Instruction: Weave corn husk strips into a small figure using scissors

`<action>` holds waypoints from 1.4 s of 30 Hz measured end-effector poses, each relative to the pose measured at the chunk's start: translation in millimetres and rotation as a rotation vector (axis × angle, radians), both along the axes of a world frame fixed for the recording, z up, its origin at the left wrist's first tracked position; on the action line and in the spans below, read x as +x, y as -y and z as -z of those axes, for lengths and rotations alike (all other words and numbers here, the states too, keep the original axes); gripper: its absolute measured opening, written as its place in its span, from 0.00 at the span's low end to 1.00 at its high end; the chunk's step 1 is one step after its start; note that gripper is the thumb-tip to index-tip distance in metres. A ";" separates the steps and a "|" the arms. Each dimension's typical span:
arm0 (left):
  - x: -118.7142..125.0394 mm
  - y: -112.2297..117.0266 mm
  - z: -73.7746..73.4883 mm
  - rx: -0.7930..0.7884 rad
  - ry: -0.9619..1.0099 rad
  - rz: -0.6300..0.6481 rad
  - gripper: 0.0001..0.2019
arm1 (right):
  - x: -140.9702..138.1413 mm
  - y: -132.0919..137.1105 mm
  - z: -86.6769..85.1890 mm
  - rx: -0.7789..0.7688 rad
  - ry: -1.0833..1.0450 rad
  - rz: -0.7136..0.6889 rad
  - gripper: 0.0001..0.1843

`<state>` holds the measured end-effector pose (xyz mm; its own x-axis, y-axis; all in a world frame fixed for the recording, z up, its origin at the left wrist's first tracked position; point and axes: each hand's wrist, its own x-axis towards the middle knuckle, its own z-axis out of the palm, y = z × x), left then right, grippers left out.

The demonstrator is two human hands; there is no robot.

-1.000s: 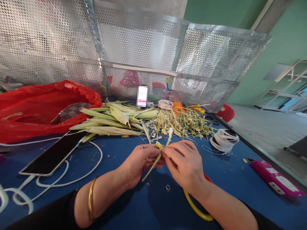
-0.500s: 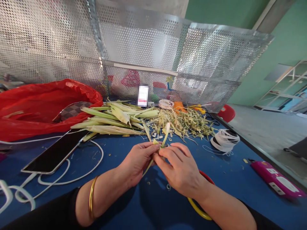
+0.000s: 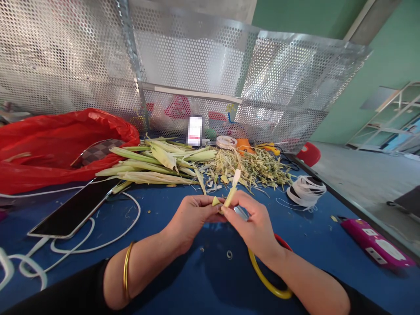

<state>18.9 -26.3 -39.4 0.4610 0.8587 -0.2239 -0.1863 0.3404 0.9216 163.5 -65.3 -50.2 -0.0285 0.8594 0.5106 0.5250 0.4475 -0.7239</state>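
My left hand (image 3: 193,218) pinches the lower end of a pale corn husk strip (image 3: 231,194). Its folded yellow-green end (image 3: 215,201) sticks up by the left thumb. My right hand (image 3: 257,225) has thumb and fingers closed on the same strip, whose tip points upward. Under the right fingers shows a shiny metal piece (image 3: 241,213). A curved yellow handle (image 3: 265,280) and a red one emerge below that hand; whether they join the metal is hidden.
Long husks (image 3: 154,164) and a heap of dry scraps (image 3: 256,168) lie behind my hands. A red plastic bag (image 3: 65,131), phone (image 3: 75,210) and white cable are left. A spool of white thread (image 3: 306,191) and a magenta device (image 3: 374,243) sit right.
The husk strip has tilted right, with the right fingers now pinching it higher. The thin tail below the hands no longer shows, and the metal piece has come into view.
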 end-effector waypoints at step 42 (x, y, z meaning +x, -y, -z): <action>-2.0 -3.9 0.5 0.082 -0.176 -0.011 0.07 | 13.1 -10.3 -0.8 0.148 0.342 0.066 0.06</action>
<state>16.9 -22.4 -39.9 0.4110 0.8824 -0.2291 -0.0230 0.2612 0.9650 176.5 -55.0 -49.4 -0.1661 0.7826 0.5999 0.7564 0.4915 -0.4317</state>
